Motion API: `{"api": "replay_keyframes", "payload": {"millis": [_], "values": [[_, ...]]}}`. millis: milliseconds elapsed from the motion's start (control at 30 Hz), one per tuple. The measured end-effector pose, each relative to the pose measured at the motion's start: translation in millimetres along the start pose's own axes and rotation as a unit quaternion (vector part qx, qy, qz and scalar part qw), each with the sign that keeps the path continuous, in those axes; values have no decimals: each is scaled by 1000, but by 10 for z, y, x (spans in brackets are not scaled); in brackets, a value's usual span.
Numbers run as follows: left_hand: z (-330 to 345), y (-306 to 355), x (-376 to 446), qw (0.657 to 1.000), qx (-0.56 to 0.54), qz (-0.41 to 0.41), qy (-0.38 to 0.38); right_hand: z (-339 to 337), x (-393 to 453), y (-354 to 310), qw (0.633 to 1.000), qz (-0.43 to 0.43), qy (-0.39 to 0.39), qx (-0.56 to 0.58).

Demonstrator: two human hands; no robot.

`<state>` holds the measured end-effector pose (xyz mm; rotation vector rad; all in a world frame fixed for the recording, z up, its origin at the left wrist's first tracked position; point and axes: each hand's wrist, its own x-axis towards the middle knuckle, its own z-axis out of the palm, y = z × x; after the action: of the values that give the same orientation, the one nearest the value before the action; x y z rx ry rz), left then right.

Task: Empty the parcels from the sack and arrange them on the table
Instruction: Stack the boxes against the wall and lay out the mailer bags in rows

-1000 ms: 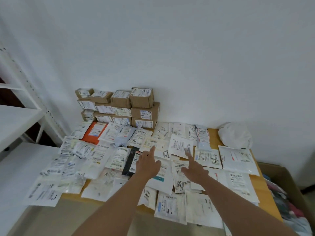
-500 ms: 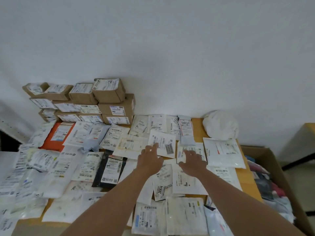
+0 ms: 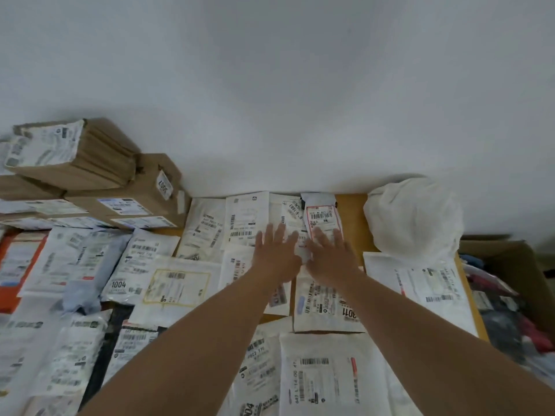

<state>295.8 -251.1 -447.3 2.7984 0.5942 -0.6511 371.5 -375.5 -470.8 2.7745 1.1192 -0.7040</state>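
We see both arms reaching forward over the worktop (image 3: 350,217), which is nearly covered with flat mailer parcels (image 3: 177,283) laid label-up, many overlapping. Left hand (image 3: 274,255) lies flat with fingers spread and straight, palm down on white parcels near the back row; it grips nothing. Right hand (image 3: 330,256) is just beside it, also flat with fingers spread, fingertips resting on the lower edge of a red-bordered label parcel (image 3: 319,217) (thumbs nearly meet, though contact between the two hands is unclear). A white sack (image 3: 414,217), crumpled and bunched, sits at the back right corner of the worktop against the wall, near the right hand but apart from it. Stacked brown cardboard boxes (image 3: 126,187) with labels stand at the back left against the wall. An orange parcel (image 3: 9,265) shows at the left edge. A parcel marked 1004 (image 3: 132,265) lies left of the arms. An open cardboard carton (image 3: 516,280) with mixed coloured items stands off the right end of the worktop
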Motion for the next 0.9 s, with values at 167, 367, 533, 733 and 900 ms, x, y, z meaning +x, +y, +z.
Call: {"api": "replay_keyframes", "payload": {"millis": [167, 367, 533, 733, 900], "values": [[103, 169, 280, 1000, 15, 15, -23, 87, 64, 191, 995, 94, 7, 28], [97, 234, 286, 997, -50, 33, 44, 35, 156, 127, 998, -14, 52, 28], [100, -353, 147, 986, -85, -113, 89, 56, 247, 6, 1000, 0, -5, 16], [122, -511, 201, 986, -109, -122, 14, 63, 188, -318, 996, 5, 76, 46], [88, -517, 165, 985, -107, -127, 46, 30, 148, -469, 984, 39, 126, 120]]}}
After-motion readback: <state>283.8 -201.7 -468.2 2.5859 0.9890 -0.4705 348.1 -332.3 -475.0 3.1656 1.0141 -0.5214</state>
